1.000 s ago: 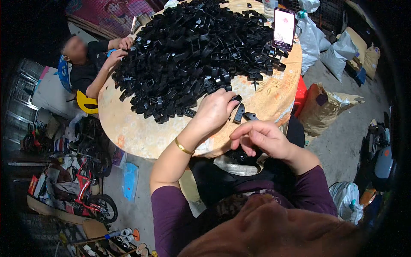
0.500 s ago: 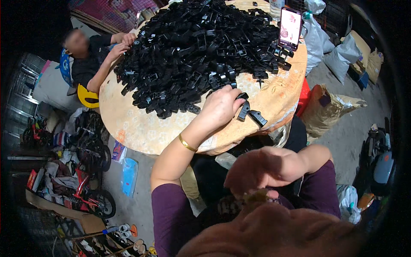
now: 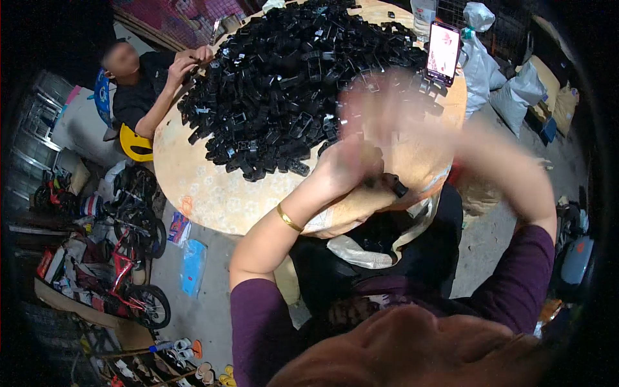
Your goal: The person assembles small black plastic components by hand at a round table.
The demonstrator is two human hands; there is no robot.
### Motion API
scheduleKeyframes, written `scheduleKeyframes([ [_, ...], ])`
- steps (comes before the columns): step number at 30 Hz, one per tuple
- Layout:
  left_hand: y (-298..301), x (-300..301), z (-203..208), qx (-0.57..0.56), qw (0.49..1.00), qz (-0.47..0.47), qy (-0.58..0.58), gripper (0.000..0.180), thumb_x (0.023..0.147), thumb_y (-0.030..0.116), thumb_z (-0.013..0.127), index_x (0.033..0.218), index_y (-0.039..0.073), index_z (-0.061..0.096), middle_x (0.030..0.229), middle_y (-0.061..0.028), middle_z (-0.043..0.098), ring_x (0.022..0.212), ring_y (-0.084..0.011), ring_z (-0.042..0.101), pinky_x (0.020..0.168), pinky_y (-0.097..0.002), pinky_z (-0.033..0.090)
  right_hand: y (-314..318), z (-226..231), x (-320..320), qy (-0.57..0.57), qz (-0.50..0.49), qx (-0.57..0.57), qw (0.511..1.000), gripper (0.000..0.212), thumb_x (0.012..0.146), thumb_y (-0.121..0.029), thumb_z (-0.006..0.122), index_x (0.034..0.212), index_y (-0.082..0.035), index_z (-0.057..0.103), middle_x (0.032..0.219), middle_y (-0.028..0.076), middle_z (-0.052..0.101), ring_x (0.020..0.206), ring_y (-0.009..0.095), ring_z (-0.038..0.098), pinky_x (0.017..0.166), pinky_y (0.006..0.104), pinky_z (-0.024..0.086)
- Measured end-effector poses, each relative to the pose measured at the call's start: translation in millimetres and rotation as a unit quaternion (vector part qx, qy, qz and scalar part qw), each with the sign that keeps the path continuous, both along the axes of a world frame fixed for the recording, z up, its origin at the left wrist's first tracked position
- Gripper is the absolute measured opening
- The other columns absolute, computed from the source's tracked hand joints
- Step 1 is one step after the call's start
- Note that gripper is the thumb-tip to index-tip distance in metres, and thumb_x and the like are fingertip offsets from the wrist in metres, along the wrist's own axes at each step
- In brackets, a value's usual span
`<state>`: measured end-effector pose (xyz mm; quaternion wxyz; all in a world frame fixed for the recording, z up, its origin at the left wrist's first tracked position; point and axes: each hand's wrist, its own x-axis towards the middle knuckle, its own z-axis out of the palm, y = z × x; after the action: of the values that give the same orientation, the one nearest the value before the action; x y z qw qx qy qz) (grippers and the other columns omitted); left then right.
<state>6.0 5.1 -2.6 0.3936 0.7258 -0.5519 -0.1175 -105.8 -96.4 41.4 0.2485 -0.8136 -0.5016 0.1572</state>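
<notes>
A large heap of small black plastic parts [image 3: 271, 97] covers much of a round table [image 3: 219, 206] with a patterned cloth. My left hand [image 3: 338, 169], a gold bangle on its wrist, rests at the near side of the heap; motion smears its fingers, and what they hold does not show. My right hand [image 3: 380, 109] is a blur above the heap's right part, just beyond the left hand, and its fingers cannot be made out. Beside my left hand, a loose black plastic part [image 3: 395, 185] lies near the table's front edge.
Across the table at the left, another person's hands [image 3: 192, 59] are at the heap's edge. A lit phone [image 3: 443, 51] stands upright at the far right, beside a clear container [image 3: 423, 16]. White sacks [image 3: 516, 97] stand right of the table; a red bicycle [image 3: 126, 264] is at the left.
My right hand has swung up from near my body to above the heap. My left hand has shifted slightly right and nearer, over where loose parts lay.
</notes>
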Motion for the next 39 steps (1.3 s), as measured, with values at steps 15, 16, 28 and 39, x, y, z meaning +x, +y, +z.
scheduleKeyframes([
  [15, -7, -7, 1, 0.033, 0.984, 0.050, -0.170, 0.026, 0.080, 0.019, 0.062, 0.099, 0.002, 0.061, 0.082, -0.0162, 0.054, 0.077, -0.0330, 0.056, 0.069, -0.0394, 0.046, -161, 1, 34, -0.212, -0.632, 0.249, 0.703, 0.020, 0.092, -0.011, 0.045, 0.105, -0.004, 0.058, 0.065, 0.002, 0.055, 0.061, 0.007, 0.053, 0.054, 0.0216, 0.040],
  [16, -9, -8, 2, 0.031, 0.983, 0.051, -0.171, 0.026, 0.080, 0.019, 0.062, 0.099, 0.002, 0.061, 0.082, -0.0162, 0.054, 0.077, -0.0330, 0.056, 0.069, -0.0394, 0.046, -169, -12, 35, -0.250, -0.622, 0.259, 0.695, 0.020, 0.092, -0.005, 0.042, 0.106, -0.003, 0.057, 0.065, 0.000, 0.052, 0.061, 0.007, 0.050, 0.056, 0.0214, 0.040],
  [28, -8, -7, 1, 0.049, 0.984, 0.037, -0.168, 0.026, 0.078, 0.016, 0.063, 0.099, 0.001, 0.060, 0.082, -0.0150, 0.054, 0.079, -0.0327, 0.056, 0.071, -0.0393, 0.046, -247, -91, 21, -0.341, -0.740, 0.177, 0.552, 0.035, 0.081, -0.013, 0.058, 0.114, -0.002, 0.053, 0.108, 0.017, 0.055, 0.096, 0.027, 0.056, 0.075, 0.0334, 0.047],
  [39, -10, -5, 4, 0.044, 0.987, 0.024, -0.151, 0.028, 0.076, 0.013, 0.064, 0.101, 0.002, 0.059, 0.083, -0.0152, 0.055, 0.080, -0.0334, 0.056, 0.071, -0.0395, 0.046, -252, -93, 33, -0.293, -0.755, 0.119, 0.574, 0.048, 0.082, -0.031, 0.063, 0.115, 0.002, 0.054, 0.105, 0.019, 0.061, 0.092, 0.030, 0.061, 0.078, 0.0351, 0.048],
])
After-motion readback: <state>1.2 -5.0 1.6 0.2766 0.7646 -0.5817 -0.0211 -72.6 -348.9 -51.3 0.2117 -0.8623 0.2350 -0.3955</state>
